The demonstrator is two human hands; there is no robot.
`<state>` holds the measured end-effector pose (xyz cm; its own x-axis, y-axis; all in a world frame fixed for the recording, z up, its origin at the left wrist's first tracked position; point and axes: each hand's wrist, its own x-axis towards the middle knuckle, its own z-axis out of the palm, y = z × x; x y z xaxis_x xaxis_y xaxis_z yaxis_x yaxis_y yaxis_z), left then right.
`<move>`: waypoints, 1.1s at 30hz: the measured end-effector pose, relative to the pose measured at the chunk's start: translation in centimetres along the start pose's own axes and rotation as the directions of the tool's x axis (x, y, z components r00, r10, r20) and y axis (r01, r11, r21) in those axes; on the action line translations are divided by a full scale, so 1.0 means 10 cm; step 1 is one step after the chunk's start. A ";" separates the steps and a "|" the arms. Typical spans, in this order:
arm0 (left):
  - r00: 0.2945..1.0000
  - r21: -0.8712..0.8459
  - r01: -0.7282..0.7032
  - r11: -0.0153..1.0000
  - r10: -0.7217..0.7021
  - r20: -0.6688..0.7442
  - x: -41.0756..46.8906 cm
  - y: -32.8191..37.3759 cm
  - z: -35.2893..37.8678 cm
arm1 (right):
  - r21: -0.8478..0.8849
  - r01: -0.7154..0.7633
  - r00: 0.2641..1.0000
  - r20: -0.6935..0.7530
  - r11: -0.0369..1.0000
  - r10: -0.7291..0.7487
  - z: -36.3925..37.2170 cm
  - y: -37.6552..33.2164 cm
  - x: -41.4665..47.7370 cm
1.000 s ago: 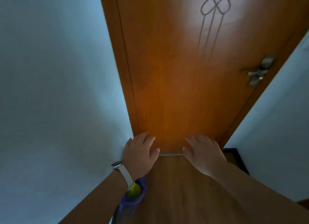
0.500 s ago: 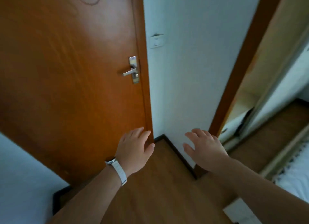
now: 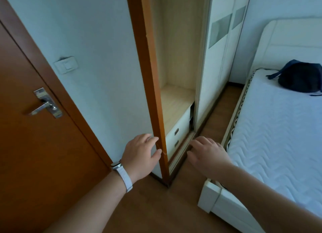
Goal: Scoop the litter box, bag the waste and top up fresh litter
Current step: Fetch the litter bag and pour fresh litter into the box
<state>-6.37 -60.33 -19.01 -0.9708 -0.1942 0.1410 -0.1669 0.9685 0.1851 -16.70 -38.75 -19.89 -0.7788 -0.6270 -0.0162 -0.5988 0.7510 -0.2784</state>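
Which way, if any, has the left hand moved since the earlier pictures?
Yes: rightward. The left hand has left the closed door and now lies in front of the orange jamb.

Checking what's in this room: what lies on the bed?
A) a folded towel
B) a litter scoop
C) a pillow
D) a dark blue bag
D: a dark blue bag with straps lies on the bed, at its far end.
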 end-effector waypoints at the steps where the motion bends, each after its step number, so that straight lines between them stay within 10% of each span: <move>1: 1.000 -0.003 -0.020 1.000 0.020 0.004 0.11 0.06 0.02 | -0.001 -0.015 1.000 0.002 1.000 0.015 -0.02 0.08 0.04; 17: 0.968 0.059 -0.236 0.970 0.230 0.103 2.50 0.03 0.77 | -0.110 -0.093 0.995 0.030 0.990 0.097 -0.13 0.90 2.05; 33: 0.997 -0.065 -0.032 0.997 0.037 0.065 3.66 0.25 1.00 | -0.120 -0.152 0.988 -0.011 0.981 0.152 -0.41 1.45 3.24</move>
<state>-44.01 -63.45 -23.08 -0.9855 -0.1479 0.0837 -0.1237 0.9620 0.2433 -51.32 -47.35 -20.52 -0.8628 -0.5032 -0.0483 -0.4911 0.8571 -0.1558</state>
